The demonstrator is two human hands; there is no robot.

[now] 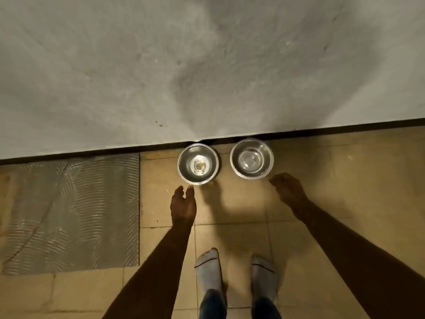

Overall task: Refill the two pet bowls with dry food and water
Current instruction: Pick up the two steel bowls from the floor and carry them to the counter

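Two steel bowls on the tiled floor [322,180], side by side against the wall [207,65]! The left bowl [198,164] sits just beyond the left hand [183,206], almost at its fingertips, and carries only a small yellowish speck at the centre of its bottom. The right bowl [252,159] lies just ahead and inboard of the right hand [290,191], its bottom shiny; water or bare metal, hard to say. Left grip: fingers straight and close together, reaching forward, holding nothing. Right grip: fingers loosely curled downward, holding nothing, apart from the bowl rim. Out beyond the left hand's outer side, a grey ridged patch [71,212] breaks the tiles. Behind both hands stand two feet in pale socks [209,270]. Nothing lies between hands and bowls. Count: two bowls, two hands, two socks.
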